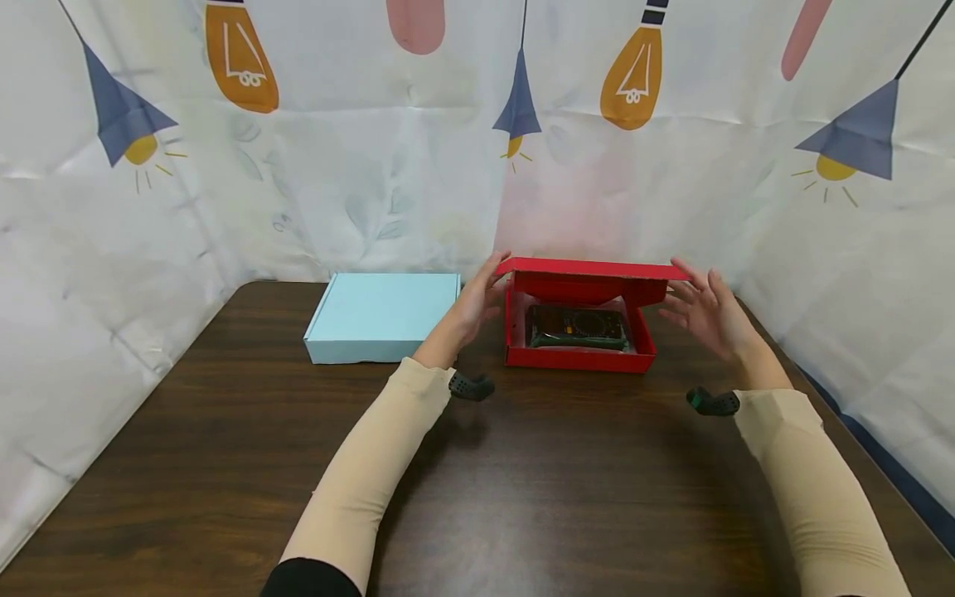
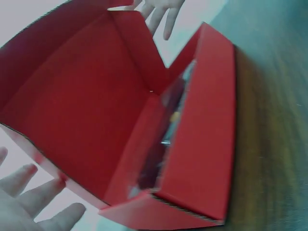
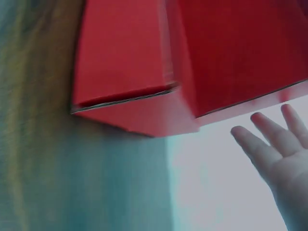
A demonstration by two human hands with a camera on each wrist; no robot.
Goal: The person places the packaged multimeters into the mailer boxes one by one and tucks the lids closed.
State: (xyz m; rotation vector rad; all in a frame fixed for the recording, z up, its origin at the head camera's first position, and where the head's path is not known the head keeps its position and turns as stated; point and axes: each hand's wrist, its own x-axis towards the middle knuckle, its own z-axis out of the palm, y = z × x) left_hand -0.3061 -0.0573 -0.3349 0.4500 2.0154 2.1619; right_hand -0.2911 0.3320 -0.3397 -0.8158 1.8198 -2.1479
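Observation:
A red cardboard box (image 1: 582, 358) stands on the table with its lid (image 1: 593, 268) raised partway. Inside lies a black device (image 1: 578, 325) with a round dial-like ring and a green edge, wrapped in clear plastic. At the lid's left side is my left hand (image 1: 472, 307), fingers mostly straight and fingertips right at the lid's edge. My right hand (image 1: 709, 313) is at the right side of the lid, fingers spread and extended. In the right wrist view, the fingers (image 3: 272, 134) reach toward the lid's side without curling round it.
To the left of the red box sits a closed light blue box (image 1: 384, 311), close to my left forearm. Both boxes rest toward the back of the dark wooden table (image 1: 567, 497). Behind them hangs a white curtain (image 1: 321, 166) printed with lamps and bulbs.

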